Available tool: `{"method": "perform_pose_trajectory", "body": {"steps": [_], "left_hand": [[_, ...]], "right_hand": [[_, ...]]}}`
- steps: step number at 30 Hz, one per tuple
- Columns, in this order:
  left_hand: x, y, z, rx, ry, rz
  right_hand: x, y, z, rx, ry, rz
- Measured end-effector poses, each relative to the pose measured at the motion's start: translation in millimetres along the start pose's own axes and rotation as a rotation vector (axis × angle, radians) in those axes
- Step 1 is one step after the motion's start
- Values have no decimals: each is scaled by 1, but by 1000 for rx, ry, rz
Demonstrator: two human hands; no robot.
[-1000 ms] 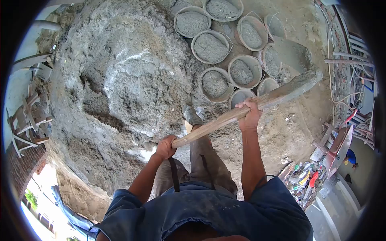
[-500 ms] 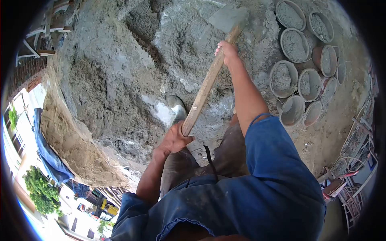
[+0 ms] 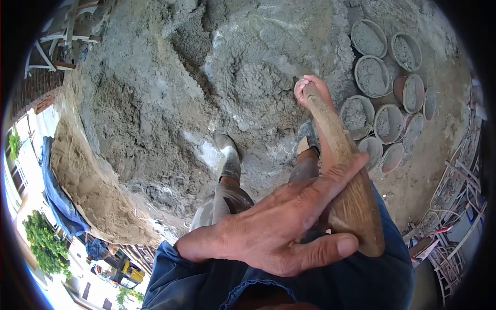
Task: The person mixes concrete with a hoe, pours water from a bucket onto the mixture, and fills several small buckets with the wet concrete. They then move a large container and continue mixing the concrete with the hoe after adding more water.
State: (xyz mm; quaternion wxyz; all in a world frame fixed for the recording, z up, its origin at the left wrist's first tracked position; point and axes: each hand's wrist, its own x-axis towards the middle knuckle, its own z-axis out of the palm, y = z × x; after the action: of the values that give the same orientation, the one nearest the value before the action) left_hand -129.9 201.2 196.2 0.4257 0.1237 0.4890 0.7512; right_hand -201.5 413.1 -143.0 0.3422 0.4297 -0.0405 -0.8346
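Note:
A long wooden shovel handle (image 3: pixel 333 129) slants up toward me, its thick butt end near my chest. My left hand (image 3: pixel 268 225) is around the upper part of the handle, forefinger across the wood and thumb stuck out; its other fingers are mostly hidden. Farther down, my right hand (image 3: pixel 312 89) is closed round the shaft, just above the wet grey mortar (image 3: pixel 258 82). The shovel's blade is hard to make out against the mix beyond that hand. My boots (image 3: pixel 227 147) stand in the mortar below.
Several round buckets (image 3: pixel 372 76) filled with grey mix stand grouped at the right. A sand heap (image 3: pixel 77 191) and a blue tarp (image 3: pixel 62 194) lie on the left. Scrap poles and tangled cable (image 3: pixel 457 227) are at the lower right, timber (image 3: pixel 62 39) at the upper left.
The shovel's butt end has swung up and right toward my chest, with my left hand moving along. The blade has come nearer, and my right hand has dropped slightly.

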Motion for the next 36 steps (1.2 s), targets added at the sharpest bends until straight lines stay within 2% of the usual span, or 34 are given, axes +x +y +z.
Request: {"method": "perform_pose_trajectory", "body": {"steps": [1,4,5,7,8,10,12,14,15,17,18,19,20,21,22,23,24,26,27,28,31,33,35,36], "left_hand": [[18,9,8,-3,-41,-9],[79,39,36,-104,-430,-220],[97,37,53,-105,-484,-224],[124,33,92,-182,-459,144],[138,48,103,-133,-416,214],[160,55,128,-212,-484,250],[176,50,167,-283,-543,285],[183,29,211,-540,-384,525],[190,37,206,-531,-395,528],[205,58,175,-274,-637,426],[211,60,159,-250,-628,449],[215,57,141,-229,-717,338],[218,54,121,-216,-798,215],[218,53,99,-189,-784,48],[217,50,77,-175,-772,-124],[218,42,55,148,-739,-103],[218,30,41,492,-623,-206],[237,-20,27,996,-307,-558],[242,-79,10,1157,-203,-530],[248,-122,-5,1128,-162,-598],[252,-208,-32,1159,-38,-497],[231,-244,-43,1069,82,-369],[191,-275,-46,1033,128,-365],[160,-287,-40,954,69,-390]], "right_hand": [[-19,-4,-3,20,-4,-37],[-88,-17,-11,234,-82,-189],[-112,-22,-12,309,-89,-187],[-159,-36,-11,391,-115,-207],[-186,-46,-13,391,-140,-254],[-236,-70,-18,376,-201,-324],[-292,-90,-9,417,-151,-410],[-344,-111,-2,340,-119,-601],[-367,-122,1,312,-100,-665],[-406,-149,2,240,-79,-793],[-419,-164,3,190,-84,-852],[-428,-178,7,165,-103,-834],[-436,-190,8,90,-73,-933],[-437,-199,7,21,-35,-1035],[-428,-208,2,19,-24,-1025],[-416,-219,-6,-46,16,-1137],[-404,-229,-13,-115,56,-1252],[-364,-233,-9,-137,168,-1318],[-346,-249,-22,-144,221,-1286],[-331,-262,-36,-156,267,-1256],[-308,-273,-50,-163,334,-1303],[-307,-235,-38,-221,352,-1341],[-302,-185,-18,-276,377,-1346],[-299,-158,-14,-313,344,-1326]]}}
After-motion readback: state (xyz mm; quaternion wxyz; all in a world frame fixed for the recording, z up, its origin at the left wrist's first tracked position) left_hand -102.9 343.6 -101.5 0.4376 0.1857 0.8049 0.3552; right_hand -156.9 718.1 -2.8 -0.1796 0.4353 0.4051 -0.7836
